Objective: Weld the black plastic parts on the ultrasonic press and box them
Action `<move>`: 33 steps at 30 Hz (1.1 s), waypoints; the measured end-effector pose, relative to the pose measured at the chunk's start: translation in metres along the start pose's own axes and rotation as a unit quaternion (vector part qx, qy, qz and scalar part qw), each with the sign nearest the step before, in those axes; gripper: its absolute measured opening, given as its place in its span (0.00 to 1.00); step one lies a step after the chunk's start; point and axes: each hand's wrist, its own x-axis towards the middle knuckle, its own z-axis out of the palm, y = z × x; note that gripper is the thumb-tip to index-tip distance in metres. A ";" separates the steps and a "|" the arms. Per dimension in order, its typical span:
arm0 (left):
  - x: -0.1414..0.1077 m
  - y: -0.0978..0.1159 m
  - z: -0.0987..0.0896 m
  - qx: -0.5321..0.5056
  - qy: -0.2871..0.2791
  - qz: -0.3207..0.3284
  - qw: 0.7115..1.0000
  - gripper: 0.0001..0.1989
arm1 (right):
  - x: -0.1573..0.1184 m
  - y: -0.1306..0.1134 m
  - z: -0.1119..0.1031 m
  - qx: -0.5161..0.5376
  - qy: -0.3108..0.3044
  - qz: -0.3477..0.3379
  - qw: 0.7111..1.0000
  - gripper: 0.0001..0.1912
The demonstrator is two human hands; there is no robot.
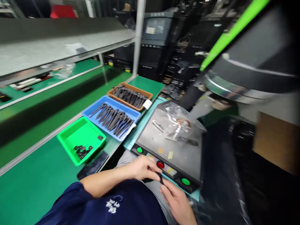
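Note:
My left hand [145,168] and my right hand [175,197] meet in front of my lap, at the front edge of a machine panel. Between their fingertips is a small black part [160,177]; both hands pinch it, and the fingers hide most of it. On the bench to the left, a green tray [67,134] holds several small black pieces [83,151]. Beyond it, a blue tray [93,113] contains many long dark rods with wider heads [112,118]. A brown tray [150,95] behind that holds similar dark rods.
The grey panel [150,137] carries green buttons [186,181] and a red button [160,164], with a clear plastic bag [180,122] on top. A dark flat object [93,164] lies by the green tray. A metal post [138,40] and stacked dark crates [153,47] stand behind.

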 end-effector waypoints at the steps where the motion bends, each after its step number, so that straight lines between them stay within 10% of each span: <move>1: 0.002 -0.001 -0.001 0.015 0.002 -0.010 1.000 0.21 | 0.001 -0.004 0.002 -0.041 -0.001 -0.047 0.998 0.16; 6: 0.017 -0.013 -0.006 0.000 -0.006 -0.039 0.999 0.18 | 0.010 -0.009 0.002 -0.095 0.016 -0.081 0.992 0.15; 14: 0.048 -0.019 0.000 0.051 -0.010 0.008 0.999 0.15 | 0.043 0.003 0.005 0.221 -0.004 -0.021 0.975 0.20; 22: 0.134 -0.025 -0.044 -0.005 0.238 0.048 0.970 0.16 | 0.110 0.009 -0.014 0.345 0.122 -0.017 0.931 0.20; 33: 0.192 -0.001 -0.056 -0.164 0.158 0.038 0.973 0.21 | 0.188 0.003 -0.021 0.562 0.098 -0.035 0.821 0.16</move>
